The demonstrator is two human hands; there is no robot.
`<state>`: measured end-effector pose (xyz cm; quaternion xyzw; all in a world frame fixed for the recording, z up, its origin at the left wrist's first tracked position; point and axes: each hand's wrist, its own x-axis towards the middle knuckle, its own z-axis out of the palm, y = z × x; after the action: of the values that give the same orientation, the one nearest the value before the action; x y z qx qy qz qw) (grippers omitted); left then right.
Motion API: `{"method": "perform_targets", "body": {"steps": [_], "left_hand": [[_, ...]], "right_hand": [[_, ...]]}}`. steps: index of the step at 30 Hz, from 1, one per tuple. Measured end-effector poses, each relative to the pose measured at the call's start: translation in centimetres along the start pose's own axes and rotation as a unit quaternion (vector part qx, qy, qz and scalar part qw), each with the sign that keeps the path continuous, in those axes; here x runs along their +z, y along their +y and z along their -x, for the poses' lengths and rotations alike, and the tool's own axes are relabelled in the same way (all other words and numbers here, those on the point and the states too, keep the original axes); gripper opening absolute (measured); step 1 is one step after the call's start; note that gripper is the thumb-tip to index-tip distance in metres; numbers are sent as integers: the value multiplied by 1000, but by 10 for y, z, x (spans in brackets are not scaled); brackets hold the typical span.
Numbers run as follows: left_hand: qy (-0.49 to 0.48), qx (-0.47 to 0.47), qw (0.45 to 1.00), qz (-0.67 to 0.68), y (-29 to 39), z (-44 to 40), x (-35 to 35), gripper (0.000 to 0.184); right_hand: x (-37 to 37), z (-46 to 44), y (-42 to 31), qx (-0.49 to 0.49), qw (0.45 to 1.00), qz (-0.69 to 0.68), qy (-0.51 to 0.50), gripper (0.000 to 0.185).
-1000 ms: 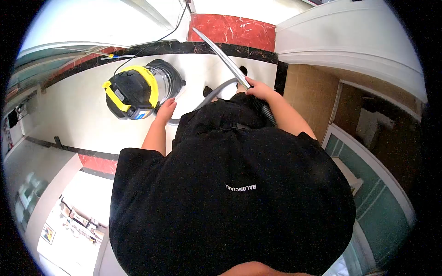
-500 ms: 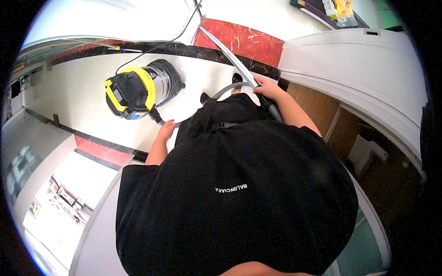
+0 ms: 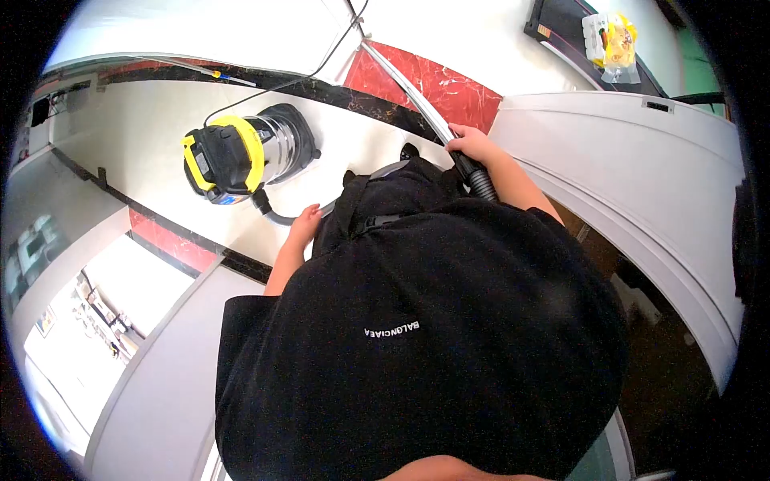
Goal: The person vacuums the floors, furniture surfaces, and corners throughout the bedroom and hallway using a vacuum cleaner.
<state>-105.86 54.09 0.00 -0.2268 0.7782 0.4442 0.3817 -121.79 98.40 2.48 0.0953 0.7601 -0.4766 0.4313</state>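
Note:
My right hand [image 3: 472, 144] is wrapped round the upper end of a long silver vacuum tube [image 3: 413, 94], which slants away to the wall base. Below that hand, a ribbed black hose end [image 3: 483, 185] runs down beside my hip. On the left, my left hand [image 3: 305, 223] has its fingers closed on the grey vacuum hose [image 3: 277, 217], near my thigh. The hose leads from a yellow, black and steel vacuum cleaner [image 3: 279, 146] and crosses in front of my legs. My black shirt covers part of it.
A black cord [image 3: 281, 80] runs from the vacuum cleaner up the wall. Red and black skirting [image 3: 469, 84] lines the pale floor [image 3: 144, 136]. A white door panel [image 3: 609, 136] stands at right. Plastic packages [image 3: 613, 44] lie on a dark surface at upper right.
My view has turned slightly. My left hand has moved a little right and up along with the hose, and the hose loop before my legs sits lower. My right hand still grips the tube.

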Motion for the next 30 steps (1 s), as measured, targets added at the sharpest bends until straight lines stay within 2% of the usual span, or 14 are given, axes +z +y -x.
{"method": "perform_targets", "body": {"steps": [2,3,6,8,10,14,16,17,19,21,24,26,28,30], "left_hand": [[-19,-82,996,-26,-14,0,4,41],[-19,-58,998,-10,-50,-11,9,42],[-23,-98,993,68,-34,2,15,43],[-19,-98,990,100,-22,5,18,43],[-18,-40,994,98,-25,2,24,40],[-45,-35,992,109,-14,-8,30,38],[-58,-40,997,24,28,-2,28,39],[-60,-39,997,25,39,-3,27,39],[-12,-41,996,-78,51,-7,25,41],[6,-26,998,-59,59,-10,23,41],[36,-6,999,-33,51,-19,23,42],[30,-29,998,36,33,-26,26,42],[6,-35,999,27,30,-24,24,42],[-38,-57,996,-53,33,-19,23,42]], "right_hand": [[-14,3,-15,-4,1000,-12,-13,61],[-19,7,-24,4,1000,-25,-14,58],[-23,-3,-11,-17,999,-7,40,55],[-26,-14,-6,-23,999,-21,22,55],[-29,-19,-10,-25,999,-38,3,54],[-37,-20,-33,22,998,28,-56,54],[-42,-18,-28,-6,999,24,-36,58],[-46,-12,-25,12,1000,10,-27,63],[-49,5,-15,19,1000,-10,-20,65],[-50,10,9,46,999,-19,13,68],[-52,0,49,63,993,-92,-29,69],[-52,-9,53,37,996,-81,-31,68],[-47,-9,20,15,998,-53,-23,68],[-41,2,-11,40,998,-46,-21,67]]}}
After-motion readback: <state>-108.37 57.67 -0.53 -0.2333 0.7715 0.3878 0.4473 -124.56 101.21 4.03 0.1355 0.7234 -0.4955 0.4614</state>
